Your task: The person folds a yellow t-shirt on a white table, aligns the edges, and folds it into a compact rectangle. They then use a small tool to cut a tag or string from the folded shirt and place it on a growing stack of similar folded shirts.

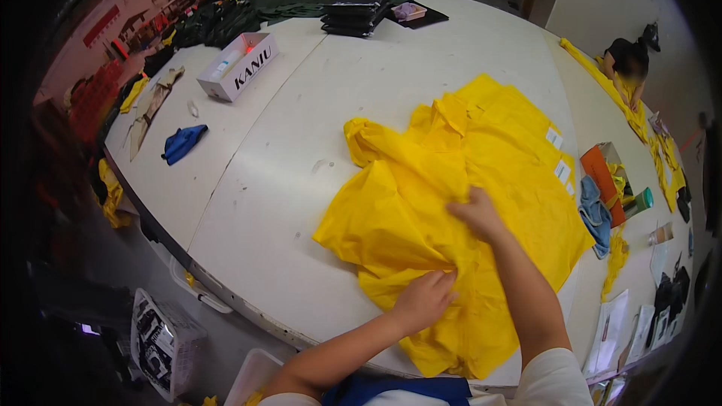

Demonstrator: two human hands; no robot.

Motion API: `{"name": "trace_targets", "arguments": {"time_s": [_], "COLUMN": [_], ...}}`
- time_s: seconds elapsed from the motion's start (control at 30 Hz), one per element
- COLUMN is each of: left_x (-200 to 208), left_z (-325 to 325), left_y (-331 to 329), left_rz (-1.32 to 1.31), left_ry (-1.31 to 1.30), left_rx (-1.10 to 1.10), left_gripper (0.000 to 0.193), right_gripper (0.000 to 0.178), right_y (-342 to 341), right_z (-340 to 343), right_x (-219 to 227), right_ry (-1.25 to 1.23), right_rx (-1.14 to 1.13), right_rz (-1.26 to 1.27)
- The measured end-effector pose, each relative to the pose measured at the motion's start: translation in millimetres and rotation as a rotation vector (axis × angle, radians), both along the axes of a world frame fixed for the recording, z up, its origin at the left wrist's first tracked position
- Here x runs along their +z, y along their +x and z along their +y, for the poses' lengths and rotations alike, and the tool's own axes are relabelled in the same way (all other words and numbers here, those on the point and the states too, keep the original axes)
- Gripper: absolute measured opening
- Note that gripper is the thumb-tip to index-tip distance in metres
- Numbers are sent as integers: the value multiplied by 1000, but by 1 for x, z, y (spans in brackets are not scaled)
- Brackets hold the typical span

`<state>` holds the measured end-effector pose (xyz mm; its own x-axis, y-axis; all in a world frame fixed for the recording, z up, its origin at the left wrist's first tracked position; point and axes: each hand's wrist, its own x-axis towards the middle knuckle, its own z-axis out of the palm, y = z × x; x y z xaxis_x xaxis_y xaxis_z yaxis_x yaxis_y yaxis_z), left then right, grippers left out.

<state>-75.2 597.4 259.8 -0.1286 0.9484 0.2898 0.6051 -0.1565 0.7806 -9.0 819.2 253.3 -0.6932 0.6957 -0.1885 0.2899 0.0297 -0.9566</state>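
Note:
A large, thin yellow garment lies spread and rumpled on the white table in front of me. A sleeve-like part bunches up at its upper left. The fingers of my left hand are closed on a fold of the cloth near its lower middle, drawing creases toward them. Farther up and to the right, my right hand grips the cloth, its fingertips partly hidden in the folds. Beneath and beyond, more yellow layers lie flatter, with several white labels along their right edge.
An open white box and a blue cloth lie on the left. Black folded packs sit at the back. On the right are an orange box, blue-grey cloth and a green-lidded container. Another person handles yellow fabric.

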Motion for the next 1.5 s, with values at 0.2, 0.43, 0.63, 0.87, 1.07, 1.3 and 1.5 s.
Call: {"name": "trace_targets", "arguments": {"time_s": [0.2,0.43,0.63,0.87,1.07,1.3,1.5], "left_x": [8,-29,-36,-44,0,22,-48], "left_z": [-43,-53,-92,-36,30,-92,-127], "left_y": [-85,-79,-71,-57,10,120,112], "left_rz": [200,-11,419,-759,-522,-105,-189], "left_ry": [273,-375,-748,-698,-692,37,-60], "left_rx": [649,-237,-731,-255,-452,-1330,-1230], "left_gripper": [81,56,38,82,50,54,46], "right_gripper": [47,40,47,55,56,82,62], "right_y": [120,304,355,331,304,286,201], "right_z": [-61,-133,-198,-261,-296,-250,-228], "right_x": [167,138,79,43,42,97,65], "right_ry": [76,126,-70,-166,-113,153,-186], "right_rx": [-356,-713,-844,-761,-291,-776,-76], "right_rz": [550,568,520,585,-539,-71,-449]}}
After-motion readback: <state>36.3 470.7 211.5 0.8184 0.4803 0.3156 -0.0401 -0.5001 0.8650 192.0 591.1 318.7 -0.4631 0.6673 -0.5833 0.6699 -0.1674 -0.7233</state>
